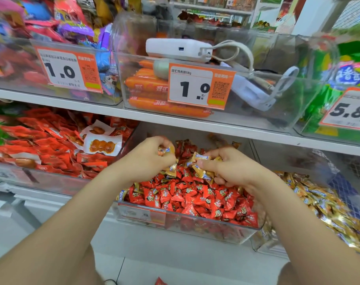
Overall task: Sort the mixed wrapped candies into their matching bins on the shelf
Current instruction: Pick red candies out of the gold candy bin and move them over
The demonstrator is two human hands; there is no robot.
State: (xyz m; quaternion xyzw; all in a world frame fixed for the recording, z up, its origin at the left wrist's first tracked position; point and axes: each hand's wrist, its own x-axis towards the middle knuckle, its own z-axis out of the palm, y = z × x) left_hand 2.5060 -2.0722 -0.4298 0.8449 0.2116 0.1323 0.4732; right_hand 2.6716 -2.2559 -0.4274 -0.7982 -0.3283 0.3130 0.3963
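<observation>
Filling the clear middle bin (pixel 175 222) on the lower shelf, the red candies (pixel 195 200) are small pillow-shaped pieces in glossy red wrappers with crimped ends and a round printed face, heaped to the bin's front wall. Among them, towards the left edge of the heap, lie a few stray gold candies (pixel 136 187), wrapped in shiny gold foil with a blue-and-white patch. The right-hand bin (pixel 263 246), just beside the middle one, holds a gold heap (pixel 319 200) of the same foil pieces.

Both hands hover over the back half of the red heap, close together but apart. The left hand (pixel 148 159) has its fingers curled tight, with thumb and fingertips pinching a gold candy (pixel 164 150) at the top; a second gold wrapper pokes out beneath the palm. The right hand (pixel 230 167) is closed around a gold bunch (pixel 199 161) of several pieces, with the thumb pressed over them and wrapper ends sticking out to the left and below. Whether its lower fingers touch the red heap cannot be told.
</observation>
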